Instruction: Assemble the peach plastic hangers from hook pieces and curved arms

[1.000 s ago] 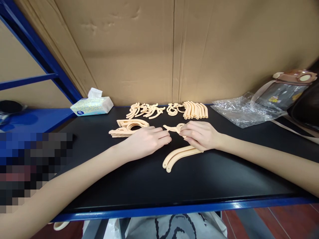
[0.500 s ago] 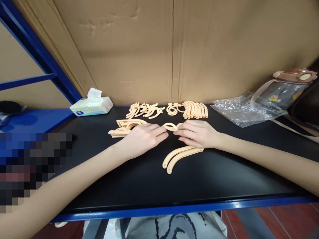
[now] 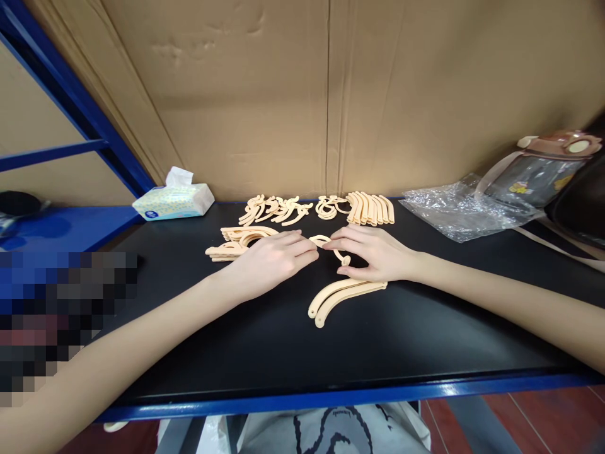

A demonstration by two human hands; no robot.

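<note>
A beige curved piece (image 3: 321, 239), perhaps plastic or wood, lies between my hands; its loop runs under my right fingers to a rounded end near the thumb. My left hand (image 3: 278, 257) pinches at its left side, with the fingertips partly hidden. My right hand (image 3: 373, 252) has its fingers on the piece, with the thumb set apart below the rounded end. Just in front of the right hand, two long curved strips (image 3: 345, 296) with holes at their ends lie side by side. Beyond my left hand is a stack of curved pieces (image 3: 250, 233).
Small curved pieces (image 3: 276, 209) and a row of strips (image 3: 371, 208) line the back of the black table (image 3: 265, 353). A tissue pack (image 3: 174, 200) stands back left. A clear plastic bag (image 3: 458, 208) and a bottle (image 3: 539, 170) are at right, before a cardboard wall (image 3: 246, 94).
My right fingers have shifted left and spread from the thumb, uncovering the rounded end of the curved piece. The two long strips have moved very slightly. My left hand stays almost still.
</note>
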